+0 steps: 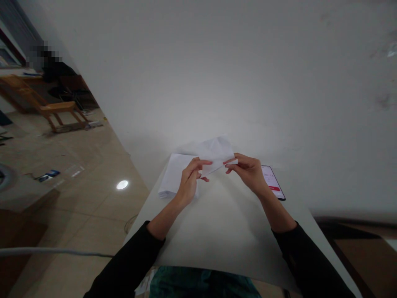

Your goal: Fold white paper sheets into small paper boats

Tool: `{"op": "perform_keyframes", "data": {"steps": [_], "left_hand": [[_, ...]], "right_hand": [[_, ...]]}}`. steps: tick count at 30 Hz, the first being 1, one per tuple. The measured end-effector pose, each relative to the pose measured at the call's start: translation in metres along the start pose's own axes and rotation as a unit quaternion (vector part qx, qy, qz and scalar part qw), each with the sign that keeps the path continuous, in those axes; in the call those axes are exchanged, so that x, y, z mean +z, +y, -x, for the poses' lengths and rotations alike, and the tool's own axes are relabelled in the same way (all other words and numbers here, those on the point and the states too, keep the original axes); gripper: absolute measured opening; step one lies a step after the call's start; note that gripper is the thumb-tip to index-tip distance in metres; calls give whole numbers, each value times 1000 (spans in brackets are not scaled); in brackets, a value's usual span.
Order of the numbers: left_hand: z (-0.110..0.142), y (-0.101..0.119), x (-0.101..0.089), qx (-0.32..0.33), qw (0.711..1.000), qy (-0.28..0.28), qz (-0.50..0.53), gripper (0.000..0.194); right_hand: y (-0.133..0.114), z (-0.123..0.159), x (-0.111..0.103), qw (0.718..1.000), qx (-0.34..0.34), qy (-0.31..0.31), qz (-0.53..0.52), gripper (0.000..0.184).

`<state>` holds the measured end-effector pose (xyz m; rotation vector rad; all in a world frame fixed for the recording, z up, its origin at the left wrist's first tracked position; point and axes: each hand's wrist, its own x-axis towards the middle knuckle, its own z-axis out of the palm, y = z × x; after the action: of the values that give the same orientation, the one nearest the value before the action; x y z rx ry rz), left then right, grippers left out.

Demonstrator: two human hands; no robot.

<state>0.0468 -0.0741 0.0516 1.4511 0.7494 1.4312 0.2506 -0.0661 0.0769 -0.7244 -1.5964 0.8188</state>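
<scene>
White paper point(215, 152) pinched by both hands; left hand point(189, 182) and right hand point(246, 174) hide its lower edge. Stack point(173, 176) partly behind left hand; phone point(273, 182) partly behind right hand.

A creased, partly folded white paper sheet point(215, 152), held up.

And there's a smartphone point(273, 183) lying lit up on the white table point(223, 236), red bar on its screen! Over on the left, a wooden chair point(52, 105) stands on the beige tiled floor point(89, 211), with a pale cable point(46, 251) stretched across.
</scene>
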Motion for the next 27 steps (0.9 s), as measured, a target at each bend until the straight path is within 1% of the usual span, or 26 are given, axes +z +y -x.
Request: {"op": "perform_keyframes", "data": {"steps": [2, 4, 5, 7, 9, 10, 12, 14, 16, 18, 21, 23, 24, 27], "left_hand": [[-2, -2, -2, 36, 998, -1, -46, 32], [-2, -3, -3, 65, 994, 3, -86, 31], [-2, -5, -3, 76, 992, 6, -99, 30], [-3, -7, -3, 87, 990, 26, -107, 22], [-2, -10, -3, 82, 990, 61, -102, 13], [-2, -12, -2, 74, 989, 72, -101, 15], [-2, -13, -1, 59, 990, 69, -108, 18], [-1, -13, 1, 47, 991, 51, -117, 19], [0, -12, 3, 45, 990, 59, -117, 19], [1, -10, 5, 53, 987, 99, -111, 20], [0, -7, 6, 58, 978, 169, -107, 22], [-2, -6, 6, 39, 975, 191, -102, 23], [-2, -6, 5, 27, 976, 193, -99, 24], [-2, -6, 5, 9, 981, 174, -90, 26]], "right_hand": [[0, -1, 0, 1000, 9, 10, -14, 6], [2, -1, 0, 1000, 17, 13, -19, 7], [2, -1, 1, 999, 21, 17, -20, 8], [4, 0, 2, 999, 34, 19, -19, 11], [5, 0, 4, 998, 58, 10, -15, 16], [5, 1, 6, 997, 73, 1, -11, 20], [5, 2, 9, 995, 100, -2, -3, 26], [4, 4, 14, 993, 116, 31, 13, 28], [2, 6, 17, 988, 127, 76, 42, 27], [-1, 7, 20, 983, 138, 100, 66, 27], [-6, 8, 22, 982, 145, 97, 67, 28], [-7, 8, 23, 983, 151, 90, 54, 29], [-8, 8, 24, 983, 153, 87, 47, 29], [-9, 9, 25, 983, 153, 94, 27, 29]]}}
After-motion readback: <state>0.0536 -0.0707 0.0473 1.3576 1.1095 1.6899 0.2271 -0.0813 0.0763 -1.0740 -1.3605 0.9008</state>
